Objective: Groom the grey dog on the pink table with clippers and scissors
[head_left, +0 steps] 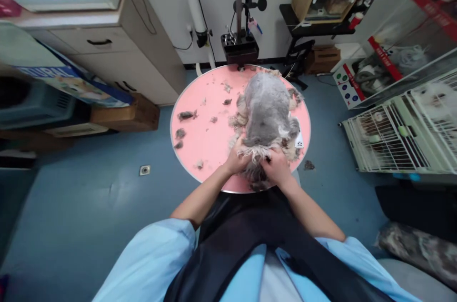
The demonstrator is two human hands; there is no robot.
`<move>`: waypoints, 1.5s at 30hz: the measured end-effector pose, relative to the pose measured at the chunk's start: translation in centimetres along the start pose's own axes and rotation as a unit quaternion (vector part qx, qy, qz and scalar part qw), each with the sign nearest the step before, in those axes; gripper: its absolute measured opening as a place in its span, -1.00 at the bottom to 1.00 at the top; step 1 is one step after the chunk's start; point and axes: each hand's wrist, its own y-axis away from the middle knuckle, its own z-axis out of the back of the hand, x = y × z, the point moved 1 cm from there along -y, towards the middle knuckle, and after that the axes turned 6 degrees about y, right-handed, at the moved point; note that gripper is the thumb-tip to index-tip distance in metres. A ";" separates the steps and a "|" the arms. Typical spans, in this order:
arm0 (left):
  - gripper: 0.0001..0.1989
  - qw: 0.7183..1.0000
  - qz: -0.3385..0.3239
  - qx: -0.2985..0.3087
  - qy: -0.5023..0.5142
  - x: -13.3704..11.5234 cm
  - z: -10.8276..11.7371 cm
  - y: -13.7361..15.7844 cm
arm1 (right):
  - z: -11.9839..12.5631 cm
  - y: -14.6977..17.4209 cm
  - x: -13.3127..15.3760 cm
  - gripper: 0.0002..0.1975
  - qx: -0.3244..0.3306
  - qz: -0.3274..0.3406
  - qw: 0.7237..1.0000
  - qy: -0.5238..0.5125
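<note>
A grey dog (266, 106) with a short-clipped back is on a round pink table (200, 149), its head end towards me. Longer shaggy fur (259, 152) in pale and dark grey hangs at that end. My left hand (237, 156) grips this fur from the left side, fingers partly buried. On the other side my right hand (276, 166) is closed against the same fur, its fingertips hidden. The dog's face cannot be made out. Loose tufts of cut hair (185, 115) lie about the tabletop, thickest around the dog. A small white tag or card (299, 140) lies by its right side.
Behind the table rises a metal post with a black tool holder (240, 49) holding scissors. A wooden cabinet (150, 45) stands at left, a wooden box (124, 116) below it. At right are wire cages (378, 135) with a white animal (437, 97). A hair clump (309, 165) lies on the floor.
</note>
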 end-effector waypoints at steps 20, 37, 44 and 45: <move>-0.69 0.995 -0.063 -0.079 -0.011 1.7 -1.9 -0.4 | 1.8 1.6 -2.0 -0.71 -0.055 0.038 0.989 -0.134; -0.52 0.993 -0.072 -0.039 0.085 0.3 1.5 -1.2 | 0.5 -1.6 3.5 -0.31 -0.049 0.137 0.971 0.188; -0.75 0.964 -0.093 -0.241 -0.057 0.1 -0.1 0.0 | -2.1 -1.4 -1.3 -0.01 -0.102 0.051 0.972 0.207; -0.77 0.949 -0.132 -0.268 -0.099 -0.1 -0.6 0.3 | -2.2 -1.3 -1.6 -0.01 -0.115 0.052 0.973 0.195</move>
